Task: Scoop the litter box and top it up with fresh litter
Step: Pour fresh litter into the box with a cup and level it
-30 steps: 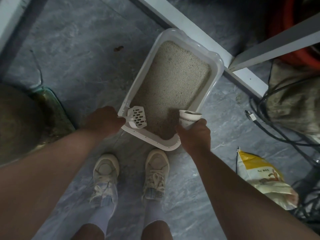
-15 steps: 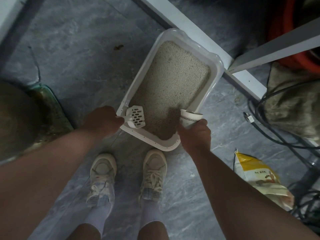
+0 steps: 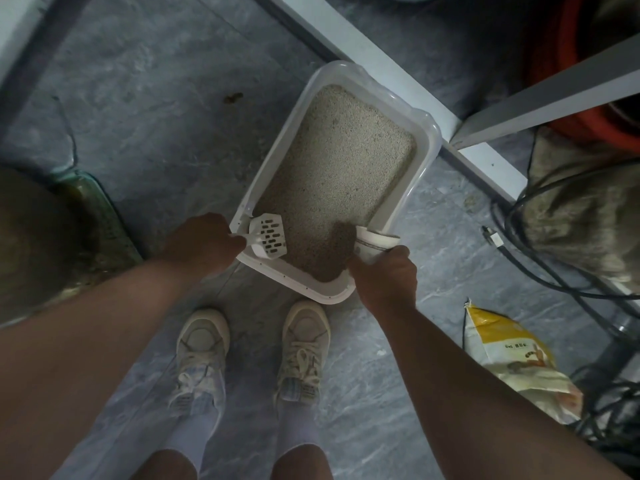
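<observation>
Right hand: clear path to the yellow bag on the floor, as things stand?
Probably not yet. The right hand grips a paper cup at the litter box rim. The yellow bag lies on open floor right of that arm, nothing between.

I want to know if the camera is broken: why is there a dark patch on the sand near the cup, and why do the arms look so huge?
Head view: dim, soft light; the dark patch in the litter box lies beside the paper cup, though shadow or darker litter, I cannot tell. Head view: the wide-angle lens swells the forearms at the frame's bottom. Head view: the slotted scoop looks sharp enough.
</observation>
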Tool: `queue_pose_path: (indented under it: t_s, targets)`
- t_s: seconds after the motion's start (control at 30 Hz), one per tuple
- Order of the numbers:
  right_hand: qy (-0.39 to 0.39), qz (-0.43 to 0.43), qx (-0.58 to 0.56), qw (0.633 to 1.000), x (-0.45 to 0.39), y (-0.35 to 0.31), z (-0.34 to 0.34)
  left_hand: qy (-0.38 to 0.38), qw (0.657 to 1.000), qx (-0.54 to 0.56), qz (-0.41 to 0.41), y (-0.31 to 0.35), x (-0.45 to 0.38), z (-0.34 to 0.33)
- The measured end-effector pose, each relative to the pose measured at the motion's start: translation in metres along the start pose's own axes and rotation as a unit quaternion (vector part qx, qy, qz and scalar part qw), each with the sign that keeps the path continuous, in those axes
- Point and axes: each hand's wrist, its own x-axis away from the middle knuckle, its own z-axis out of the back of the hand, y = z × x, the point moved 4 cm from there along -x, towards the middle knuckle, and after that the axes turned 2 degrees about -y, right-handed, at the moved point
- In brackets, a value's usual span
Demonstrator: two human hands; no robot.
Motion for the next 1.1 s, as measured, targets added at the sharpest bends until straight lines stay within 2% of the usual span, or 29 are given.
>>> queue_pose_path:
  t_s: [0.83,1.1]
  targets:
    - [-0.036,-0.023,0.013,0.999,-0.0028,0.0037,-0.003,-0.011,1.0,-0.004,0.004,-0.0002,-0.0001,0.001]
    - [0.005,-0.005,-0.017,1.0,-0.0029,-0.0026,0.0026,-0.009,1.0,-0.015,0.003,-0.0023,-0.003,0.0001]
